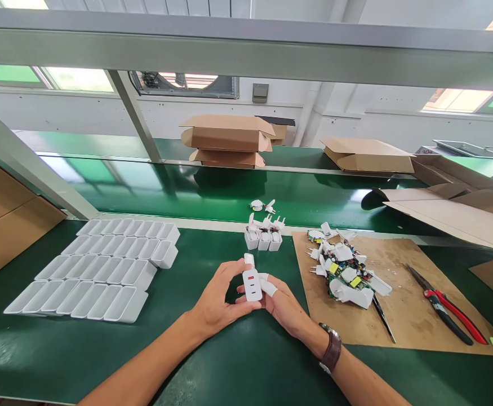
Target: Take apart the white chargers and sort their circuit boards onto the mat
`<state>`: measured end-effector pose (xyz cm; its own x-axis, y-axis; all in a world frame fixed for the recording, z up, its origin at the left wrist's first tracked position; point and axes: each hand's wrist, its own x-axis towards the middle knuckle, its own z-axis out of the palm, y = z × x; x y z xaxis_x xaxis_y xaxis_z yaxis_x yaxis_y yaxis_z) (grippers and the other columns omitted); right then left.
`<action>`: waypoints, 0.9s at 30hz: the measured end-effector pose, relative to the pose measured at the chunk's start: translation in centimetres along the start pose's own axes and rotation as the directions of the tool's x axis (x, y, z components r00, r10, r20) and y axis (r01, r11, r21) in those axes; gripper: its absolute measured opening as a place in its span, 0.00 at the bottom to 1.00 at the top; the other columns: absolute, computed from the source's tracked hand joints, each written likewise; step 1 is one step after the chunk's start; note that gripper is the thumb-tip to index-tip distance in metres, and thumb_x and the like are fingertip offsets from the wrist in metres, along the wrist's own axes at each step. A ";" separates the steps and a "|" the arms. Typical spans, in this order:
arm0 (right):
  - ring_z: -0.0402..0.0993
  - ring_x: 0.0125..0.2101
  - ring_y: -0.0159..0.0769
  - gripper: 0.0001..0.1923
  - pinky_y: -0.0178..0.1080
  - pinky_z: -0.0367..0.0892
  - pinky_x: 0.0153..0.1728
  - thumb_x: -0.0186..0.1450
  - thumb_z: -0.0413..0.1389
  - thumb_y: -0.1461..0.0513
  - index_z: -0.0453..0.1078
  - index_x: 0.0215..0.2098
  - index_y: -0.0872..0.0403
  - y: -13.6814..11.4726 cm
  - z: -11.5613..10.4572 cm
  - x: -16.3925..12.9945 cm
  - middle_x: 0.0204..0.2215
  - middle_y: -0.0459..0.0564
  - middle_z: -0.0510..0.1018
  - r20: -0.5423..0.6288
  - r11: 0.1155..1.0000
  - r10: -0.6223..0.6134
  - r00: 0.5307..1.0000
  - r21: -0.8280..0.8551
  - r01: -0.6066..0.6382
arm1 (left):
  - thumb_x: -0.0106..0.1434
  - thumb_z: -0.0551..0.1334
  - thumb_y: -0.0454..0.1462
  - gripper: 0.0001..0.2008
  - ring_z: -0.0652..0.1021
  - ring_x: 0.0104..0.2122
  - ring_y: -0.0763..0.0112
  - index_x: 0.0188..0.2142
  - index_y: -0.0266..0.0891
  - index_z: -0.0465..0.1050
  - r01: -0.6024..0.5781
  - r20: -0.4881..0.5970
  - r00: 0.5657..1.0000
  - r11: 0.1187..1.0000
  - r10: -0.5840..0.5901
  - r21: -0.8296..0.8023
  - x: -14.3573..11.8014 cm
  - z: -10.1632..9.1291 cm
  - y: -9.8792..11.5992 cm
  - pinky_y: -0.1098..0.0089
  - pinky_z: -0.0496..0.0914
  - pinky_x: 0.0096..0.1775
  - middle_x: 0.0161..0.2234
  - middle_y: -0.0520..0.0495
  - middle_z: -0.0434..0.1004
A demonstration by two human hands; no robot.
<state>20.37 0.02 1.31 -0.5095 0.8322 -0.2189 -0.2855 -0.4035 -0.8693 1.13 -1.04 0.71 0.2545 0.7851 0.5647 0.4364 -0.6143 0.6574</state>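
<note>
Between my two hands, above the front of the green table, is a white charger [252, 286] whose face shows a red port and two dark slots. My left hand [218, 296] grips it from the left, thumb below and fingers along the side. From the right, my right hand [282, 301] closes on its edge; white wraps cover some of that hand's fingertips. A white part juts up from the charger's top. Just beyond my hands stand several upright white charger shells [263, 241] with plug parts and wiring on top.
White open casings [98, 270] lie in rows at left. At right, a brown cardboard sheet [402, 316] bears a pile of circuit boards [343, 265], a dark pen-like tool [383, 318] and red-handled pliers [444, 307]. Cardboard boxes [227, 135] sit behind the green belt [178, 189].
</note>
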 end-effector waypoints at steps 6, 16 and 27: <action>0.80 0.47 0.47 0.23 0.55 0.77 0.51 0.67 0.59 0.45 0.73 0.53 0.49 0.2 -0.2 0.4 0.49 0.54 0.81 -0.126 0.925 -0.288 0.949 -0.293 0.242 | 0.65 0.67 0.39 0.37 0.77 0.53 0.55 0.69 0.46 0.51 -0.033 -0.022 0.999 0.993 0.036 0.110 0.3 -0.1 -0.4 0.52 0.74 0.54 0.56 0.38 0.74; 0.76 0.54 0.39 0.22 0.46 0.77 0.55 0.72 0.50 0.64 0.65 0.63 0.47 0.2 -0.2 -0.8 0.61 0.54 0.72 0.157 0.490 -0.547 0.822 -0.736 0.467 | 0.60 0.69 0.42 0.36 0.78 0.45 0.59 0.65 0.44 0.60 0.354 -0.075 0.935 0.929 -0.347 0.108 0.7 0.0 -3.1 0.53 0.75 0.51 0.51 0.42 0.75; 0.75 0.56 0.47 0.20 0.49 0.76 0.56 0.70 0.49 0.69 0.66 0.59 0.53 0.8 -0.5 -0.8 0.57 0.61 0.74 0.401 -0.008 -0.674 0.620 -0.844 0.537 | 0.53 0.68 0.36 0.34 0.81 0.44 0.61 0.60 0.39 0.64 0.487 0.023 0.873 0.871 -0.486 -0.066 7.2 -0.7 -8.5 0.56 0.78 0.49 0.51 0.39 0.78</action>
<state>20.94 -0.79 0.58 -0.4490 0.6359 0.6278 0.4135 0.7707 -0.4848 -1.37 9.80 -0.43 0.0302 0.9864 0.1618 0.4469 -0.1581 0.8805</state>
